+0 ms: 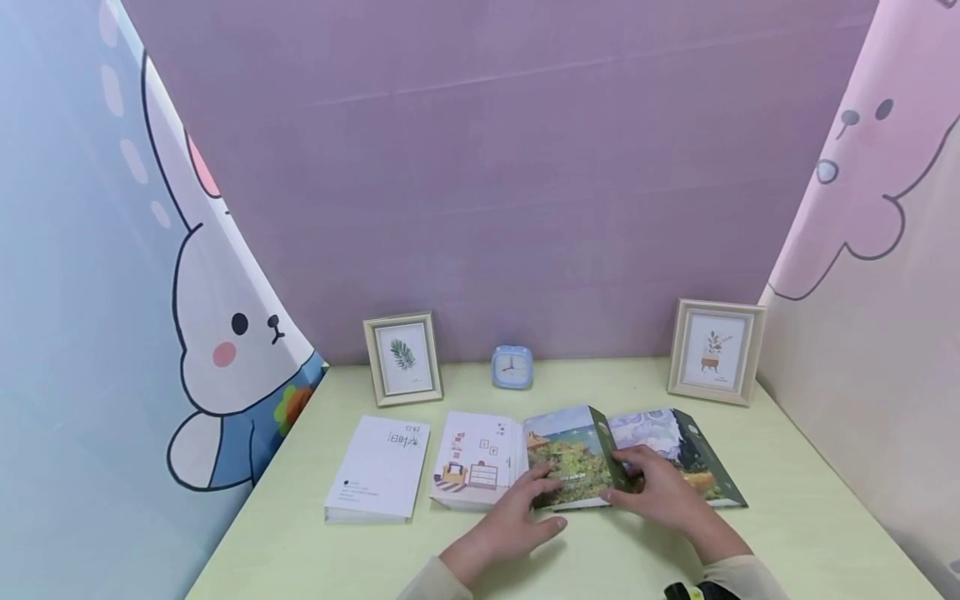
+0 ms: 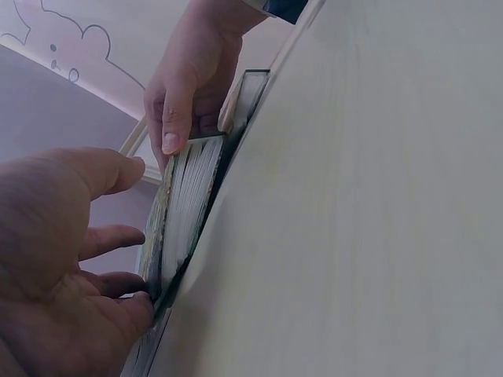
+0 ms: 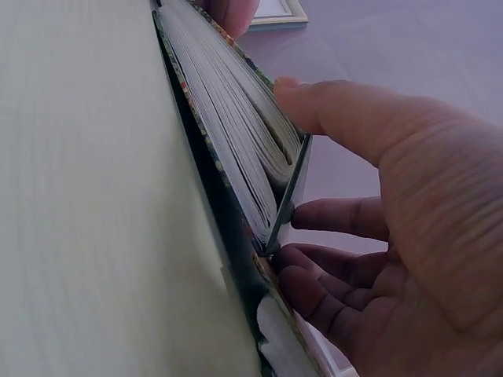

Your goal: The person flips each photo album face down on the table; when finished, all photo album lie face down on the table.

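Note:
A thick photo album with a painted seaside cover and a dark green spine lies slightly tilted, its spine side raised. My right hand holds it at the spine, with the thumb on the cover's edge and the fingers beside and below the spine. At the album's left edge rests my left hand, its fingertips touching the edge and its thumb held apart. Page edges of the album face the left wrist view. Another painted album with a green spine lies just right, partly behind my right hand.
A white album with a room drawing lies left of the held album, touching or nearly so. Farther left is a plain white album. Behind stand a leaf picture frame, a blue clock and a plant picture frame.

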`<control>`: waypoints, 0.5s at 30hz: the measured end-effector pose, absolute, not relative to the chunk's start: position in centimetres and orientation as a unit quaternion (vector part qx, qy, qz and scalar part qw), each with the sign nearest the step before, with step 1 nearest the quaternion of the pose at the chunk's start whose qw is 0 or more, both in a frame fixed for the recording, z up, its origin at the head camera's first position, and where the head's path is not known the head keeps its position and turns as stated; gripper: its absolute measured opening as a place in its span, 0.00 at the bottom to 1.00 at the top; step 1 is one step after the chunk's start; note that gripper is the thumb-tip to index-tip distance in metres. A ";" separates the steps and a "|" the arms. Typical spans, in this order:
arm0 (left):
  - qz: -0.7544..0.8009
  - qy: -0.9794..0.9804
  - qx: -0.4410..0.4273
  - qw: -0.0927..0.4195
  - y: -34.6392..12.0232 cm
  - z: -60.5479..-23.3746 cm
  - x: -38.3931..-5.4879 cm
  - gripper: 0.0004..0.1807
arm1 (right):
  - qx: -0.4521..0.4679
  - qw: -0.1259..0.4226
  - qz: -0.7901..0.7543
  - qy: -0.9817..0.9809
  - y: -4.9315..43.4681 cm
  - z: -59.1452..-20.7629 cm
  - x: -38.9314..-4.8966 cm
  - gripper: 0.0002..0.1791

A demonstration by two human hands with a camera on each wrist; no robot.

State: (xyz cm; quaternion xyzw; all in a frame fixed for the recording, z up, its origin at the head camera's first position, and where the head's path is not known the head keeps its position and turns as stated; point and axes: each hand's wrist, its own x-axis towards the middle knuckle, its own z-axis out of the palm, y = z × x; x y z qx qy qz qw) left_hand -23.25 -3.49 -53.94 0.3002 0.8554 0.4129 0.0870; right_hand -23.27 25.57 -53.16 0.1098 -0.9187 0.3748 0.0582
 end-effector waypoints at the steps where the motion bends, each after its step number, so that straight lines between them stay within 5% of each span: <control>1: 0.412 0.856 0.301 0.086 -3.5 -54.0 -23.2 0.33 | 0.110 0.056 0.375 -0.919 25.5 -53.2 -23.2 0.43; 15: 0.410 0.857 0.300 0.081 -3.5 -53.5 -22.9 0.33 | 0.119 0.060 0.374 -0.918 25.2 -53.4 -23.2 0.39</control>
